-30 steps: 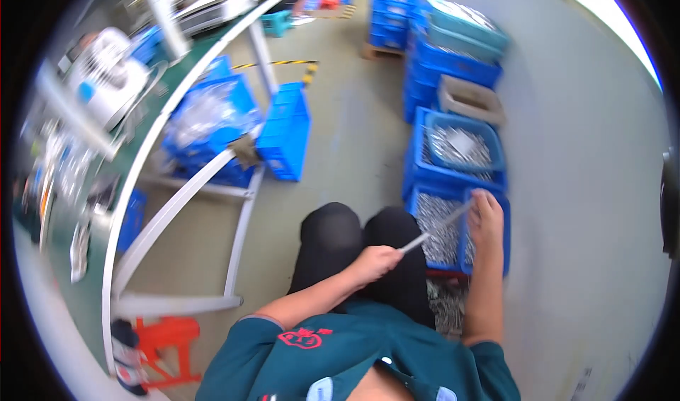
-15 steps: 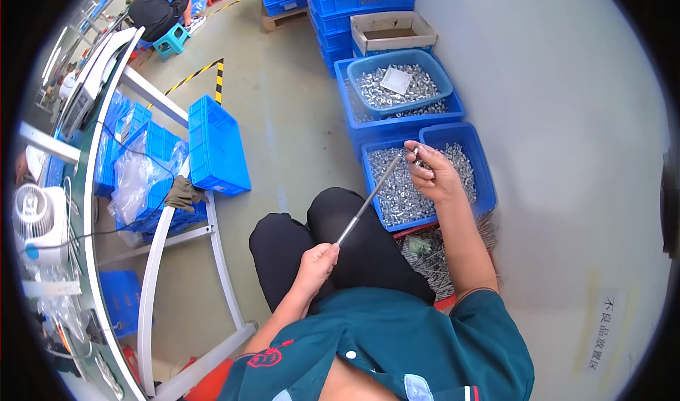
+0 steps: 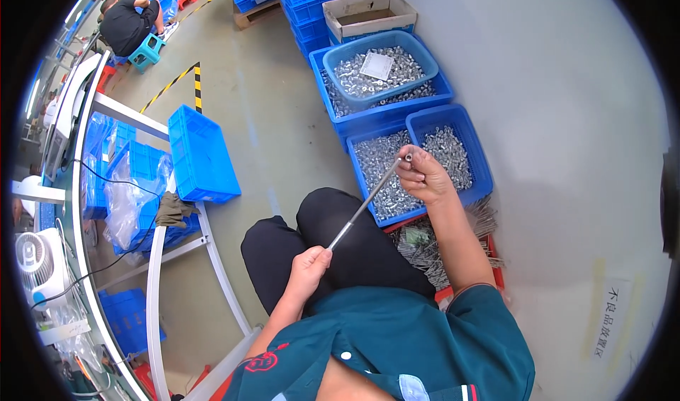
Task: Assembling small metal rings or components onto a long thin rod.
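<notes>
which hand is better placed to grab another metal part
Probably the right hand: it is nearer the blue bin of metal parts, though holding a small piece; the left hand grips the rod.

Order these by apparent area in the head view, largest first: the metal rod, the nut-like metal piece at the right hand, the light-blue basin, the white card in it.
1. Light-blue basin
2. Metal rod and white card: too close to rank; the rod is longer but thin, and looks nearer.
3. Nut-like metal piece
</notes>
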Action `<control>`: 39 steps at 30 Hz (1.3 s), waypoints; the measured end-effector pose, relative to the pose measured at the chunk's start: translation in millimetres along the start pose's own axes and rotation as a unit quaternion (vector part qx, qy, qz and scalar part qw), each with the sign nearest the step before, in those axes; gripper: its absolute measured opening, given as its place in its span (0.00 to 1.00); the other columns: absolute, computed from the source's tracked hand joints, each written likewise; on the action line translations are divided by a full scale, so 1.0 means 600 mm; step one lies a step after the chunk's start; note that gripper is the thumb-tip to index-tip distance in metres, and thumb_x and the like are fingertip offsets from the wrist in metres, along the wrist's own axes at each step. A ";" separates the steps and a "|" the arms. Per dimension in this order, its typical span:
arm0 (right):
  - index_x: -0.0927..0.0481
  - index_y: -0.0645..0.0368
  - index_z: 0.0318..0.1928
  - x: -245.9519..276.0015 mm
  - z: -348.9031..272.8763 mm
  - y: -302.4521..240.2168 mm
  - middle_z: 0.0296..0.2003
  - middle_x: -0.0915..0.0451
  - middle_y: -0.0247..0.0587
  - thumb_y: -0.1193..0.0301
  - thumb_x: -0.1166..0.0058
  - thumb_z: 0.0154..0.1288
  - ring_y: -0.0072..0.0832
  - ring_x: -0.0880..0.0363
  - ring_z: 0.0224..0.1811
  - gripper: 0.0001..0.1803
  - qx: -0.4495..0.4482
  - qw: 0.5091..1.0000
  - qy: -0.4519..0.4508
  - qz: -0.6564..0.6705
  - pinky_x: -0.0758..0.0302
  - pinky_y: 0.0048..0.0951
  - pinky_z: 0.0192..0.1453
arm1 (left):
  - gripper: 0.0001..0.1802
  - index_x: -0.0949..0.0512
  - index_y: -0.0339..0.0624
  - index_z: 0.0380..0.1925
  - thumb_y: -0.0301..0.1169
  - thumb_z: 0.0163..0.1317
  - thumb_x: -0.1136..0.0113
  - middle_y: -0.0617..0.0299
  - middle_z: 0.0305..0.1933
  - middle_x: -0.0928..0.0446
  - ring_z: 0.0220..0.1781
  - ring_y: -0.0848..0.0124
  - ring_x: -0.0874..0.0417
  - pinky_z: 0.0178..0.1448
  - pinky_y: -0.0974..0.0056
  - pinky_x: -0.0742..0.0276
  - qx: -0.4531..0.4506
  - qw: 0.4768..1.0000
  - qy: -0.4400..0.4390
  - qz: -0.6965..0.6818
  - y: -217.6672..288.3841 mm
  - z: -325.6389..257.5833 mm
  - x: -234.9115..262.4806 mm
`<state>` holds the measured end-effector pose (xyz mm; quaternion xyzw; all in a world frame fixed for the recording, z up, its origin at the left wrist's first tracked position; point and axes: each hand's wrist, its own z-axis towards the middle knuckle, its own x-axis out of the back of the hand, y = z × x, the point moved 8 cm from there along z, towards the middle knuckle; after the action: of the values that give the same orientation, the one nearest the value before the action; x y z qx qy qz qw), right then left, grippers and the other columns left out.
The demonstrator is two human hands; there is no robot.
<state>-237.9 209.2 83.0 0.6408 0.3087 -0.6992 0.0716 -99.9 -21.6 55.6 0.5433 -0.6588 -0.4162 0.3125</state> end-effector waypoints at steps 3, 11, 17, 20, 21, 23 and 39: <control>0.26 0.64 0.41 0.008 -0.004 0.002 0.27 0.29 0.36 0.71 0.46 0.61 0.10 0.42 0.17 0.11 -0.016 1.000 -0.012 -0.002 0.44 0.09 0.15 | 0.18 0.32 0.41 0.16 0.36 0.64 0.49 0.73 0.16 0.38 0.20 0.84 0.41 0.23 0.74 0.45 -0.013 1.000 -0.005 0.021 0.006 0.001 -0.004; 0.24 0.63 0.36 0.004 -0.008 -0.021 0.21 0.31 0.29 0.77 0.46 0.58 0.11 0.43 0.15 0.05 0.000 0.975 0.062 -0.214 0.48 0.12 0.15 | 0.17 0.32 0.39 0.16 0.34 0.63 0.48 0.73 0.16 0.38 0.21 0.84 0.41 0.24 0.73 0.44 -0.031 0.995 0.025 0.095 0.015 0.002 0.001; 0.25 0.62 0.33 -0.025 -0.002 -0.038 0.16 0.35 0.25 0.77 0.47 0.58 0.11 0.44 0.13 0.02 -0.013 0.969 0.109 -0.219 0.49 0.13 0.14 | 0.17 0.33 0.38 0.16 0.32 0.63 0.48 0.73 0.15 0.39 0.20 0.84 0.42 0.23 0.72 0.44 -0.055 0.997 0.035 0.051 0.022 0.015 -0.016; 0.26 0.62 0.32 -0.023 -0.010 -0.059 0.18 0.33 0.26 0.78 0.44 0.57 0.11 0.42 0.13 0.03 0.003 0.935 0.169 -0.311 0.49 0.13 0.14 | 0.17 0.33 0.38 0.16 0.31 0.63 0.48 0.73 0.16 0.39 0.20 0.83 0.42 0.23 0.72 0.44 -0.067 0.995 0.043 0.066 0.022 0.024 -0.017; 0.26 0.62 0.32 -0.025 -0.012 -0.061 0.18 0.33 0.26 0.78 0.44 0.57 0.11 0.42 0.13 0.03 0.003 0.935 0.167 -0.312 0.49 0.13 0.14 | 0.17 0.33 0.38 0.16 0.31 0.62 0.48 0.73 0.16 0.39 0.20 0.83 0.42 0.23 0.72 0.44 -0.080 0.993 0.040 0.072 0.025 0.026 -0.020; 0.25 0.62 0.31 -0.035 -0.013 -0.067 0.17 0.33 0.27 0.77 0.43 0.55 0.11 0.41 0.13 0.04 0.026 0.955 0.150 -0.254 0.48 0.14 0.14 | 0.17 0.33 0.38 0.16 0.31 0.62 0.48 0.72 0.16 0.39 0.20 0.83 0.42 0.23 0.72 0.44 -0.095 0.992 0.037 0.078 0.033 0.029 -0.027; 0.28 0.64 0.45 0.014 -0.042 0.039 0.27 0.28 0.36 0.66 0.56 0.67 0.13 0.40 0.17 0.14 -0.083 0.947 0.215 -0.224 0.46 0.13 0.15 | 0.18 0.33 0.42 0.16 0.37 0.64 0.49 0.74 0.15 0.40 0.17 0.85 0.43 0.20 0.75 0.48 -0.021 0.999 0.018 -0.017 0.058 0.070 -0.055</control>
<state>-206.3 206.1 67.4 0.6822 0.5093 -0.5145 -0.1026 -144.7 21.8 68.5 0.5550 -0.6348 -0.4251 0.3289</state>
